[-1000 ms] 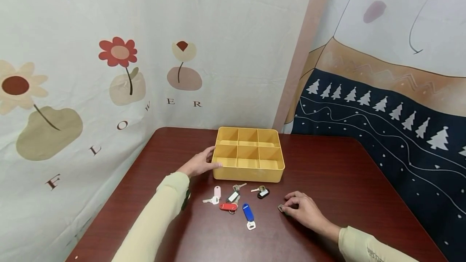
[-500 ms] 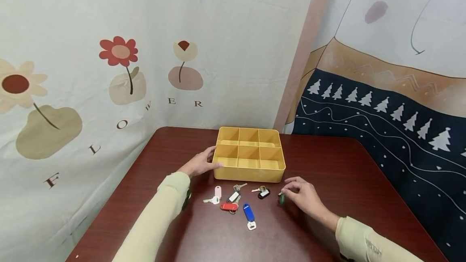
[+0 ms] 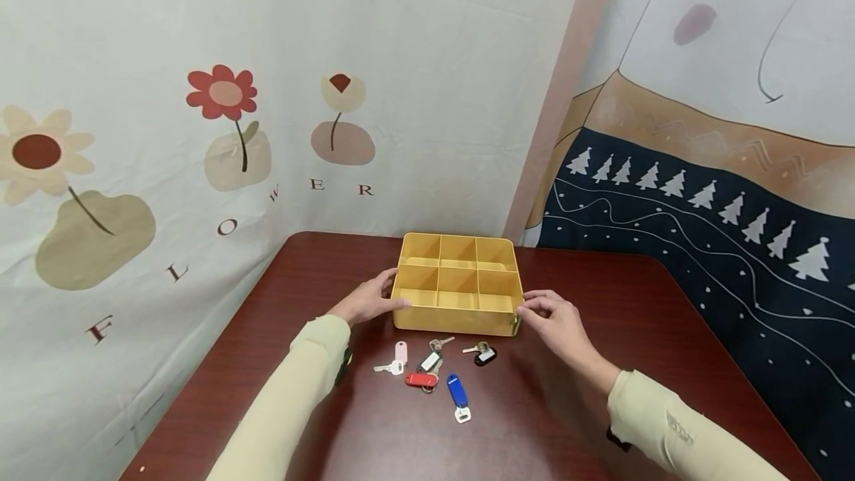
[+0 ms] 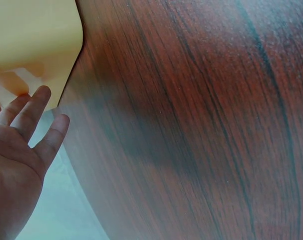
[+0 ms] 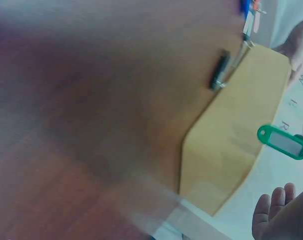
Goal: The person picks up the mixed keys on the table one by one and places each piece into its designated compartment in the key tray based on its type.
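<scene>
My left hand (image 3: 364, 301) rests against the left side of a yellow six-compartment box (image 3: 454, 320), thumb at its front corner. In the left wrist view its fingers (image 4: 37, 107) lie fairly straight along the box wall. At the box's front right corner, my right hand (image 3: 559, 326) pinches a key ring with a green key tag (image 5: 283, 142), which hangs beside the wall; its key is mostly hidden. In front of the box lie keys with a pink tag (image 3: 401, 352), a red tag (image 3: 420, 379), a blue tag (image 3: 457, 390) and a black tag (image 3: 485, 356).
Another dark tag (image 3: 430, 361) with a white label lies among the keys, close to the red one. All stand on a dark red wooden table (image 3: 601, 295). Behind it hangs a white curtain (image 3: 434, 95) with printed flowers; a dark tree-patterned cloth (image 3: 668, 221) hangs at the right.
My right hand has lifted the green-tagged key off the table and moved it up and away from me to the box's front right corner. My left hand has stayed on the box.
</scene>
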Available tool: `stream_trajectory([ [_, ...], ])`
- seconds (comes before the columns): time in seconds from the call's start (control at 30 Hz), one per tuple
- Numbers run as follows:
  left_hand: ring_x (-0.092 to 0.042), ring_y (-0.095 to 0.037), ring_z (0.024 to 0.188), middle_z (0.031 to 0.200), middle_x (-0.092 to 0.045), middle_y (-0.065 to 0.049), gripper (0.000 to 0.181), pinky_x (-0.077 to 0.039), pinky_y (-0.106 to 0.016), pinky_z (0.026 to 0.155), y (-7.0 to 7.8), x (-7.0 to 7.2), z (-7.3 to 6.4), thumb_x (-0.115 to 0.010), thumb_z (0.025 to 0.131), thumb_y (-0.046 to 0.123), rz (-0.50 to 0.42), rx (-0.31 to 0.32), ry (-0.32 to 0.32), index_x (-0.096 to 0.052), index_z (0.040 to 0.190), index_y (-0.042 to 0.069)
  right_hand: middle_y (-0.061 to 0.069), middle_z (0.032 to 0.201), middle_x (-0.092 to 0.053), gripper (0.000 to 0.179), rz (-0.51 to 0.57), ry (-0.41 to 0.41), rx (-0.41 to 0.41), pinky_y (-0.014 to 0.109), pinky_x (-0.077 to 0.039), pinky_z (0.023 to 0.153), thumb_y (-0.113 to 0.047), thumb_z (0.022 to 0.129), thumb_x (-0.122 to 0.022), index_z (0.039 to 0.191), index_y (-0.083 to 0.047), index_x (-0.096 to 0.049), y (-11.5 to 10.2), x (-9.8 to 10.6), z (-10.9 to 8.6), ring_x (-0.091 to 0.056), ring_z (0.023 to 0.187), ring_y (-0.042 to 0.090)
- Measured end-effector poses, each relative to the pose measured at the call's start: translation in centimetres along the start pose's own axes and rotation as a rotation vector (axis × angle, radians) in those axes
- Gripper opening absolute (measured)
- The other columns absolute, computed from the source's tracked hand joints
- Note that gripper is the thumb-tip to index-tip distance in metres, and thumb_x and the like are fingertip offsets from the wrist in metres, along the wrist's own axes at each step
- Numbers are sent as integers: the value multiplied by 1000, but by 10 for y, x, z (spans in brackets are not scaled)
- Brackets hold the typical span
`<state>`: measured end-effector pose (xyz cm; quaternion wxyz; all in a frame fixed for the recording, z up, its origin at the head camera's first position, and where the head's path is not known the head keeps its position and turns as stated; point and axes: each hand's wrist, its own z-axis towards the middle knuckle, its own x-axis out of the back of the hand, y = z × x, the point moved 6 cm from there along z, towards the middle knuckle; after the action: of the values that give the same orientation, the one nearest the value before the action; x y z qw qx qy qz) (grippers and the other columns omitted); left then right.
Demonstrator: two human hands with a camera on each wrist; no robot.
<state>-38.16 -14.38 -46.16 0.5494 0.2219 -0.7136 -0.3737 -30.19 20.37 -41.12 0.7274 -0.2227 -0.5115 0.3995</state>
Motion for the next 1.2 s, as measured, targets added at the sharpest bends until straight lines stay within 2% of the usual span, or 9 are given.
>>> stream_trajectory([
  [0.2, -43, -38, 136, 154, -36, -22, 88, -33, -50, 111, 0, 2, -2, -75, 89, 36, -8, -8, 0, -25, 156, 9, 15, 116, -67, 16, 37, 2, -63, 21, -50, 69, -20, 89, -76, 91, -4, -78, -6, 1, 19, -63, 93, 22],
  [0.43, -40, -37, 138, 154, -35, -22, 89, -32, -50, 112, -1, 4, -3, -75, 89, 37, -1, -9, 1, -24, 157, 9, 15, 120, -67, 23, 45, 26, -123, 42, -49, 93, -23, 93, -72, 99, -1, -77, -6, -3, 44, -60, 113, 29],
  [0.53, -41, -36, 138, 154, -36, -21, 88, -32, -50, 112, -1, 3, -2, -75, 89, 36, -4, -7, -1, -24, 157, 10, 15, 121, -66, 25, 59, 44, -145, 46, -46, 99, -24, 94, -70, 101, 0, -76, -6, -5, 56, -57, 117, 30],
  [0.93, -39, -36, 139, 155, -36, -21, 89, -31, -50, 112, -2, 2, -1, -75, 89, 38, 18, 4, 1, -25, 157, 11, 12, 116, -67, 26, 55, 106, -157, 37, -46, 86, -26, 94, -70, 101, -3, -77, -12, -20, 90, -57, 108, 25],
  [1.2, -42, -37, 136, 152, -38, -23, 88, -32, -49, 112, 2, 3, -4, -75, 90, 36, 33, -28, 6, -25, 157, 8, 12, 110, -69, 23, 51, 155, -139, 41, -46, 87, -25, 92, -71, 95, -3, -78, -21, -34, 110, -58, 103, 26],
])
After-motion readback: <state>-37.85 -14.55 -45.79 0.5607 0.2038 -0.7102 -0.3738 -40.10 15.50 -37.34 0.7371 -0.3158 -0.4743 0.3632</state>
